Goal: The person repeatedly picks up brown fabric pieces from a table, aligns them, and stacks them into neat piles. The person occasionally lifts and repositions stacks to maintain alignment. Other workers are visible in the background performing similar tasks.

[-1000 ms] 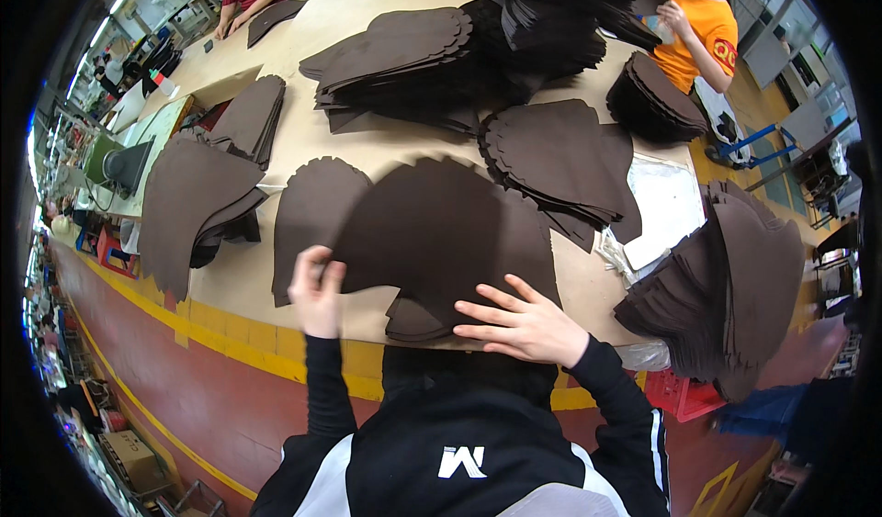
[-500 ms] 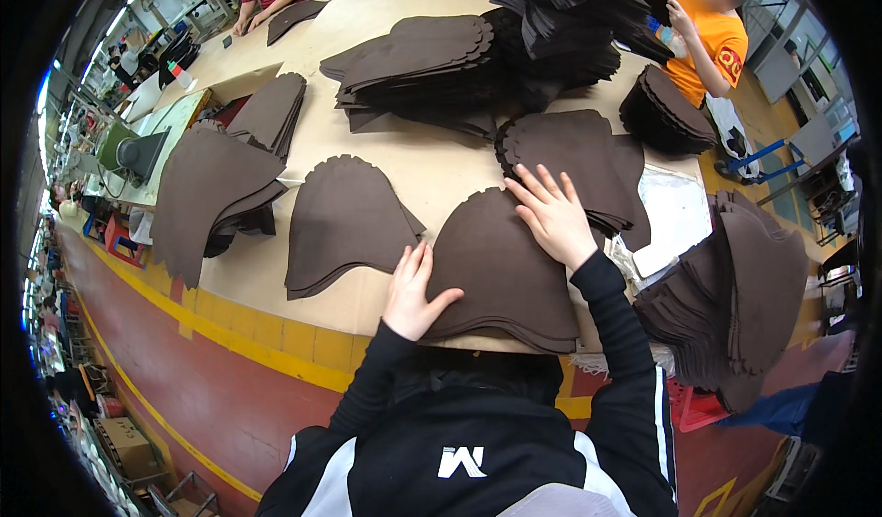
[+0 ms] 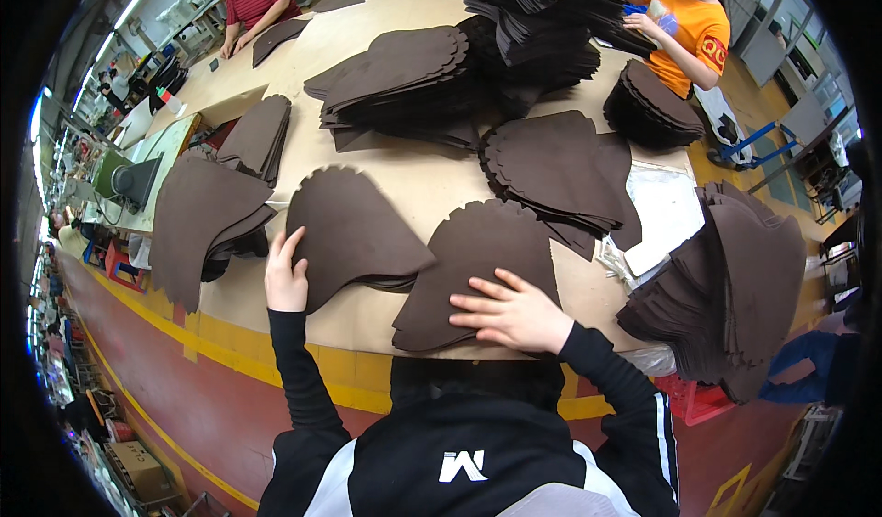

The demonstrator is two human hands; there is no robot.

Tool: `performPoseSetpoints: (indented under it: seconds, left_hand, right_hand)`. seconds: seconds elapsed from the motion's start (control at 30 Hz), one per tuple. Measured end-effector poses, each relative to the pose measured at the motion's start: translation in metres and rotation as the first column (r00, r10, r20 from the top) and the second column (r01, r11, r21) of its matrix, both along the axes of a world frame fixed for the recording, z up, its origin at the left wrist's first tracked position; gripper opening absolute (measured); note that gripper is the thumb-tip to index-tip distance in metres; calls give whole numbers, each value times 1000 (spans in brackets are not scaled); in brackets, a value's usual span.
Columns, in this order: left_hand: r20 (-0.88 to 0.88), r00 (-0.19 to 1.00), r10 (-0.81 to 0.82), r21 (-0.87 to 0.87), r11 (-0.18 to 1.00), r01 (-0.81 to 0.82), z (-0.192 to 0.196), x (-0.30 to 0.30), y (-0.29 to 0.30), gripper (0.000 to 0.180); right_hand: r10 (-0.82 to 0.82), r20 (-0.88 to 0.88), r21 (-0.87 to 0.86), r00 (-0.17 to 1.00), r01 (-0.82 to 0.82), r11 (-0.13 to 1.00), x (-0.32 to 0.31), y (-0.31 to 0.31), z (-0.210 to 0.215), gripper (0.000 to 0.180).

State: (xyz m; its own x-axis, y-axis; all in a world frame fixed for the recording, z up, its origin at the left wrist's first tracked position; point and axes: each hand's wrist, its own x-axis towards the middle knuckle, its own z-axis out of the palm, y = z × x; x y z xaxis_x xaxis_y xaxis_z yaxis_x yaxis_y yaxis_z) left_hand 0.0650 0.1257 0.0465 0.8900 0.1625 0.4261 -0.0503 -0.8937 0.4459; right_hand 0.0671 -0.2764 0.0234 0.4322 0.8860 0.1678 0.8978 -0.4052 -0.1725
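Observation:
Dark brown fabric panels with notched, rounded tops lie in stacks before me. My right hand (image 3: 510,313) lies flat, fingers spread, on the near stack of panels (image 3: 491,241) at the table's front edge. My left hand (image 3: 287,274) touches the left edge of the neighbouring stack of panels (image 3: 344,228), its fingers stretched out and thumb apart. The lower right corner of that left stack meets the near stack's left side. Behind my right hand, another notched stack (image 3: 542,163) sits at an angle.
More panels hang over the table (image 3: 358,331) at the left (image 3: 197,205) and right (image 3: 749,278). Tall dark piles (image 3: 524,49) stand at the back. A white sheet (image 3: 657,209) lies on the right. Two people work across the table, one in red (image 3: 257,1), one in orange (image 3: 684,30).
My left hand has moved left, from the near stack to the left stack's outer edge. My right hand has come down and nearer from the near stack's top. The near stack has shifted slightly left.

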Motion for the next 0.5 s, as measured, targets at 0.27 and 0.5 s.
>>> performPoseSetpoints:
  seconds: [0.27, 0.5]
  left_hand:
    - [-60, 954, -294, -189, 942, 279, -70, -12, -103, 72]
    - [-102, 910, -401, -250, 896, 367, -37, -23, -156, 68]
  right_hand:
    - [-395, 24, 6, 918, 395, 919, 106, 1, -2, 47]
    - [-392, -23, 116, 920, 392, 913, 54, -34, 36, 54]
